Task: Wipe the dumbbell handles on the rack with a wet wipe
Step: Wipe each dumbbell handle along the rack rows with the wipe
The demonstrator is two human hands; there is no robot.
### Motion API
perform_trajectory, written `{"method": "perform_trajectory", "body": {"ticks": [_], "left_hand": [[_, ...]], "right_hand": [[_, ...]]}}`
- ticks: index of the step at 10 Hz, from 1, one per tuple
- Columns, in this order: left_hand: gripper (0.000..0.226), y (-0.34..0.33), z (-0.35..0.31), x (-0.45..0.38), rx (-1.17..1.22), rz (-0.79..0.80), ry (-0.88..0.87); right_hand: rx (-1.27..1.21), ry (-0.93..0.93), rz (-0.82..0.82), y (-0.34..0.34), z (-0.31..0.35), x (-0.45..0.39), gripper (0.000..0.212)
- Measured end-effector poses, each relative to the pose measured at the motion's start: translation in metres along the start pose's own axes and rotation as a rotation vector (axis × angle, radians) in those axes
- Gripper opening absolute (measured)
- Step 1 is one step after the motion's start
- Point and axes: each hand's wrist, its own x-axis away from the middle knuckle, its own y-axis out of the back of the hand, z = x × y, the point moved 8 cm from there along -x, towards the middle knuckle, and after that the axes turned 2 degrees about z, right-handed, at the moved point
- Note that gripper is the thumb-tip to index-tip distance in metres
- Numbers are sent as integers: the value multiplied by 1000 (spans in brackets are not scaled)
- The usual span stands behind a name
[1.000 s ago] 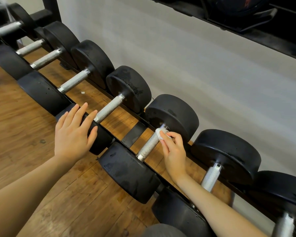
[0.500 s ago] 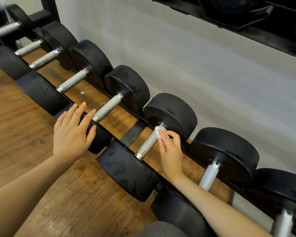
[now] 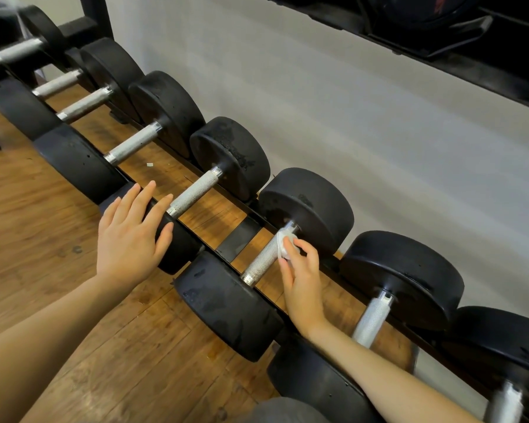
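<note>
At centre frame I see my right hand [image 3: 303,279] pinching a small white crumpled wet wipe [image 3: 284,245] between thumb and fingers [image 3: 310,250], pressed against the far end of a knurled silver dumbbell handle [image 3: 264,258]. My left hand [image 3: 129,236] rests with fingers spread on a black rubber dumbbell head [image 3: 177,248] left of centre.

gaps between handles [image 3: 266,257]: open | dumbbell heads [image 3: 306,209]: flank each gap | rack crossbar [image 3: 239,238]: below

A gym: black dumbbells [image 3: 229,157] lined along a rack [image 3: 242,236]
</note>
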Motion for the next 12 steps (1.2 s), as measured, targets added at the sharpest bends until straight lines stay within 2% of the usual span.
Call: {"method": "perform_trajectory", "body": {"ticks": [1, 2, 3, 5, 7, 9, 10, 11, 12], "left_hand": [[56, 1, -1, 0, -3, -4, 3], [55, -1, -1, 0, -3, -2, 6], [55, -2, 0, 1, -7, 3, 23], [56, -3, 0, 1, -13, 19, 31], [56, -1, -1, 2, -4, 3, 28], [56, -1, -1, 1, -6, 1, 18], [56, -1, -1, 2, -2, -4, 17], [57, -1, -2, 1, -4, 1, 16], [57, -1, -1, 2, -4, -2, 16]], "right_hand": [[-76, -53, -66, 5, -3, -10, 39], [-58, -21, -40, 1, 0, -7, 42], [-152, 2, 63, -6, 3, 2, 42], [-143, -85, -11, -4, -13, -5, 32], [-89, 15, 65, -9, -3, -1, 26], [18, 28, -82, 11, -4, -15, 38], [79, 55, -78, 10, -6, -15, 35], [250, 139, -110, 12, 0, -17, 36], [264, 191, -73, 7, 5, -20, 37]]}}
